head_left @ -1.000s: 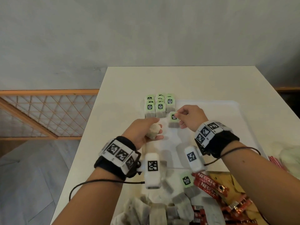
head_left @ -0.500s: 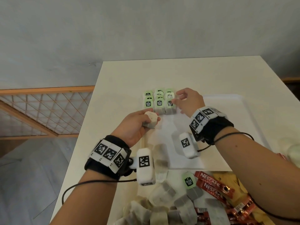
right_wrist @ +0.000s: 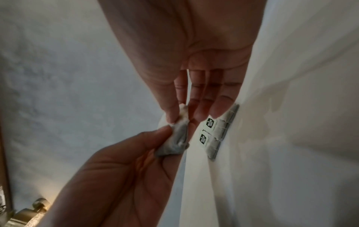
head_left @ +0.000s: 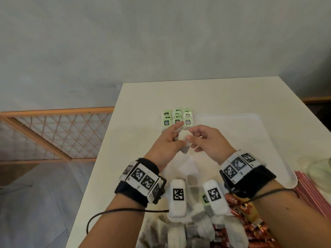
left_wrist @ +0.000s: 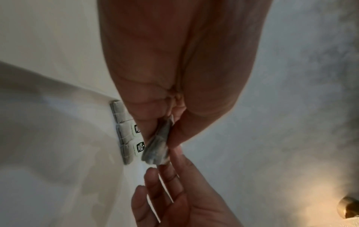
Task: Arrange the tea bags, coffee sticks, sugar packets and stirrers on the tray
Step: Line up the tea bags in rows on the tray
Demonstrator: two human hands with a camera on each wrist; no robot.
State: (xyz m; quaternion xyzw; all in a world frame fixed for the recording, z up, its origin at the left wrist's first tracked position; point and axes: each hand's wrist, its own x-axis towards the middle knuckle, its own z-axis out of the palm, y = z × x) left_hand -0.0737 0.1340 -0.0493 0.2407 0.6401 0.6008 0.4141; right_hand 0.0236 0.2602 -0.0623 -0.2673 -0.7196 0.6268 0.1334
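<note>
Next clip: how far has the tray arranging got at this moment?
Early stage. Done: a block of green-tagged tea bags stands in rows at the tray's far left corner. In hand: one loose tea bag, pinched between the left hand and right hand just short of that block. Left: the pile of tea bags, the red coffee sticks and the pink packets, all off the tray.

tea bag rows (head_left: 177, 119) ahead, tray (head_left: 232, 133) rightward bare
</note>
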